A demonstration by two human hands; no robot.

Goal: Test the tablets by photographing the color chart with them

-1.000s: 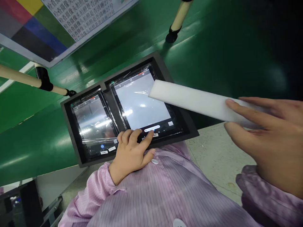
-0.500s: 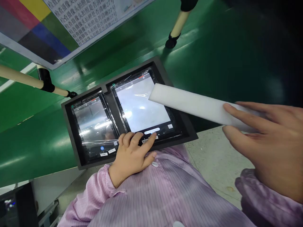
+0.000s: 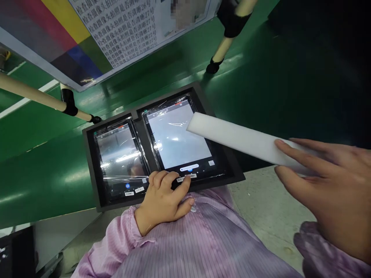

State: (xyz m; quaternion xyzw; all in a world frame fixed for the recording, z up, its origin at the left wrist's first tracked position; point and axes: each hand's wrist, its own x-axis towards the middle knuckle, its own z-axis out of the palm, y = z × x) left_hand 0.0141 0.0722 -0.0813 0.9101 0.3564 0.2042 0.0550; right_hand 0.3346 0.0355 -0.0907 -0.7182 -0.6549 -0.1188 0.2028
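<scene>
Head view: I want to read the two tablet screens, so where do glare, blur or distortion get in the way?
Head view: white glare streaks cross the smaller dim tablet and spot the bright white-screened tablet; wrinkled clear film on both adds reflections; the glossy green surface mirrors the lamps; the right side falls into darkness; a patch of the printed poster is pixelated; wide-angle bending warps the edges.

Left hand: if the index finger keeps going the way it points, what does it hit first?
Likely the right tablet. The left hand points its index up-right, tip at that tablet's bottom edge by the labels; straight on lies its lit screen. Contact can't be told.
</scene>
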